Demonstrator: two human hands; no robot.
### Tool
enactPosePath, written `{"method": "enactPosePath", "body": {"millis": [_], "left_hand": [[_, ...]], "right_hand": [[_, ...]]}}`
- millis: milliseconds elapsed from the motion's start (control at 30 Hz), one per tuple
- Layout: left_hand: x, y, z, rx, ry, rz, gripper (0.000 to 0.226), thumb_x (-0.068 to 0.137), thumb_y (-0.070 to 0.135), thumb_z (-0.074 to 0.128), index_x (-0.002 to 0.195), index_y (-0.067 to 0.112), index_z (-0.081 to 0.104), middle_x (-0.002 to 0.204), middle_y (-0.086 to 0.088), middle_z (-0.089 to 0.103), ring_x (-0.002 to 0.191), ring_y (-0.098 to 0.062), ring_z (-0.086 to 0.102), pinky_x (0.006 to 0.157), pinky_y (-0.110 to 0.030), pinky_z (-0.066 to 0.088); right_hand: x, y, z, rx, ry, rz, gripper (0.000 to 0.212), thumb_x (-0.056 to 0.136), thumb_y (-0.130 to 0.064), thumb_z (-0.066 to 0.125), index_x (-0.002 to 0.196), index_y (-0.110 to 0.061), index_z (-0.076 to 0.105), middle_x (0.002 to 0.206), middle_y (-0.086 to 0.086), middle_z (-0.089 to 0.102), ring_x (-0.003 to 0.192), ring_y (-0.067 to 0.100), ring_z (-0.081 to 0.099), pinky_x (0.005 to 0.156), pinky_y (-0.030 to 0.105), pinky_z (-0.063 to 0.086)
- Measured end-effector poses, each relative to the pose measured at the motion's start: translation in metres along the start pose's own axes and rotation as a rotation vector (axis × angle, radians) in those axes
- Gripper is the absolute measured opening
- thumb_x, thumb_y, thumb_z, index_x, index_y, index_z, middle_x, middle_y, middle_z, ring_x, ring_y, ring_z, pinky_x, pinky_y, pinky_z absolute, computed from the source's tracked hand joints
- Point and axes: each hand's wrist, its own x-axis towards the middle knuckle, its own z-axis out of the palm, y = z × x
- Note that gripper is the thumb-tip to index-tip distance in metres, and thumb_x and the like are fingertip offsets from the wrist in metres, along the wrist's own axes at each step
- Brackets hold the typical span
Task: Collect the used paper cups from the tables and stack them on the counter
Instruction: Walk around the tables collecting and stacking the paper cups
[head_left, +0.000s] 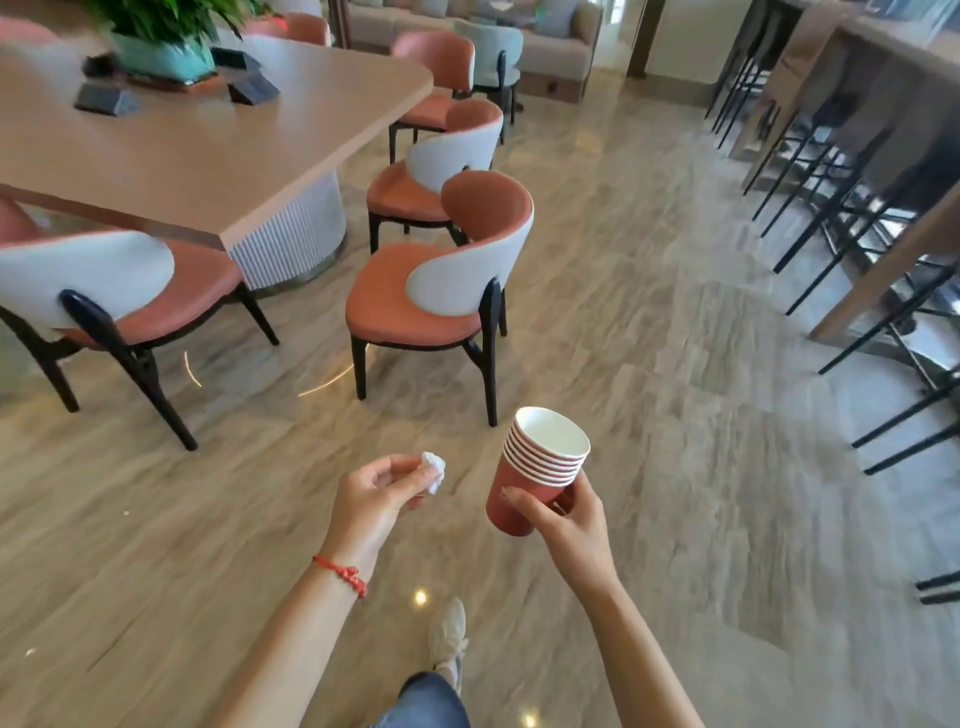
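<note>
The right hand wraps its fingers round a stack of red paper cups with white insides, held tipped in the air at about 5 o'clock. The left hand pinches a small crumpled white paper ball just beside it. The cups look gathered, so the carrying step is on. Next, I think, comes walking to the long wooden counter at 2 o'clock. Black metal stools crowd its front. An orange and white padded chair and a big pink table sit at 10 o'clock.
</note>
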Motion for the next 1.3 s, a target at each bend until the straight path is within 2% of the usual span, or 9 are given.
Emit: {"method": "enactPosePath", "body": {"millis": [200, 467, 700, 800, 933, 1033, 1133, 1300], "left_hand": [[0.118, 0.045, 0.023, -0.014, 0.068, 0.027, 0.019, 0.069, 0.018, 0.078, 0.082, 0.006, 0.072, 0.076, -0.005, 0.074, 0.072, -0.012, 0.068, 0.068, -0.024, 0.054], [0.233, 0.038, 0.036, -0.056, 0.177, 0.031, 0.007, 0.072, 0.013, 0.076, 0.074, 0.007, 0.072, 0.067, -0.003, 0.072, 0.064, -0.01, 0.066, 0.063, -0.019, 0.055], [0.306, 0.056, 0.052, -0.112, 0.397, 0.057, 0.008, 0.075, 0.006, 0.073, 0.071, 0.013, 0.072, 0.066, 0.0, 0.073, 0.062, -0.007, 0.066, 0.062, -0.02, 0.055], [0.32, 0.063, 0.054, -0.151, 0.51, 0.068, 0.005, 0.075, 0.004, 0.073, 0.077, 0.009, 0.071, 0.07, -0.003, 0.073, 0.066, -0.01, 0.068, 0.063, -0.021, 0.057], [0.327, 0.068, 0.049, -0.207, 0.686, 0.077, 0.007, 0.073, 0.004, 0.074, 0.079, 0.003, 0.071, 0.074, -0.01, 0.071, 0.069, -0.018, 0.065, 0.068, -0.028, 0.055], [0.32, 0.065, 0.038, -0.257, 0.784, 0.092, 0.004, 0.072, 0.001, 0.073, 0.072, 0.005, 0.072, 0.066, -0.006, 0.069, 0.067, -0.02, 0.06, 0.061, -0.024, 0.051], [0.308, 0.062, 0.02, -0.263, 0.883, 0.087, 0.006, 0.068, 0.004, 0.076, 0.066, 0.009, 0.073, 0.065, -0.009, 0.065, 0.066, -0.022, 0.056, 0.065, -0.031, 0.045], [0.29, 0.057, -0.029, -0.332, 1.086, 0.076, 0.021, 0.073, 0.0, 0.072, 0.06, 0.016, 0.074, 0.06, -0.002, 0.069, 0.057, -0.011, 0.06, 0.055, -0.019, 0.051]], "right_hand": [[0.132, -0.034, 0.026, -0.017, -0.078, -0.017, 0.055, 0.058, -0.036, 0.082, 0.108, -0.028, 0.06, 0.099, -0.005, 0.071, 0.093, 0.01, 0.067, 0.075, 0.025, 0.054], [0.263, -0.014, 0.049, -0.017, -0.183, -0.033, 0.058, 0.059, -0.035, 0.082, 0.111, -0.026, 0.059, 0.101, -0.005, 0.071, 0.092, 0.009, 0.067, 0.071, 0.021, 0.053], [0.377, -0.027, 0.07, -0.091, -0.404, -0.052, 0.052, 0.061, -0.031, 0.081, 0.108, -0.024, 0.061, 0.096, -0.003, 0.072, 0.085, 0.008, 0.067, 0.062, 0.017, 0.05], [0.412, -0.037, 0.083, -0.128, -0.532, -0.072, 0.051, 0.066, -0.022, 0.083, 0.111, -0.025, 0.059, 0.1, -0.004, 0.07, 0.091, 0.006, 0.066, 0.07, 0.019, 0.052], [0.45, -0.052, 0.111, -0.171, -0.741, -0.115, 0.054, 0.071, -0.014, 0.081, 0.118, -0.022, 0.055, 0.106, -0.007, 0.067, 0.093, 0.0, 0.064, 0.071, 0.012, 0.05], [0.458, -0.056, 0.141, -0.184, -0.896, -0.127, 0.048, 0.072, -0.012, 0.079, 0.109, -0.03, 0.054, 0.103, -0.01, 0.066, 0.093, -0.002, 0.063, 0.071, 0.01, 0.049], [0.453, -0.052, 0.177, -0.206, -1.014, -0.116, 0.049, 0.071, -0.013, 0.08, 0.109, -0.031, 0.054, 0.102, -0.01, 0.067, 0.094, 0.002, 0.064, 0.073, 0.013, 0.051], [0.431, -0.04, 0.246, -0.247, -1.196, -0.084, 0.055, 0.069, -0.015, 0.082, 0.116, -0.026, 0.055, 0.105, -0.008, 0.069, 0.097, 0.004, 0.065, 0.079, 0.02, 0.052]]}}
